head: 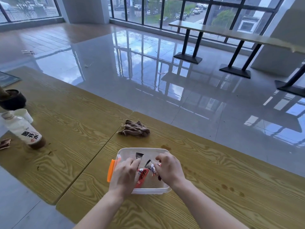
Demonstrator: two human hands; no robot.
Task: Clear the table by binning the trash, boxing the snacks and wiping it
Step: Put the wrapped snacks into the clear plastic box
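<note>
A clear plastic box [148, 149] with an orange clip [110, 171] sits on the wooden table [206, 187] in front of me. Both hands are inside it. My left hand [124, 175] rests over a red snack packet [142, 176], and its fingertips touch a dark wrapper [139, 155]. My right hand [170, 168] pinches a small white-and-red wrapped candy [152, 169]. A crumpled brown cloth [135, 129] lies beyond the box near the table's far edge. At far left stand a bottle [24, 131] with brown liquid, a white paper cup [24, 114] and a torn brown wrapper [5, 143].
A dark pot [12, 100] sits at the far left edge, with a blue-grey card [7, 79] behind it. Brown stains [229, 189] dot the table to my right and near the bottle. Two tabletops meet at a seam [105, 142]. Shiny floor and other tables lie beyond.
</note>
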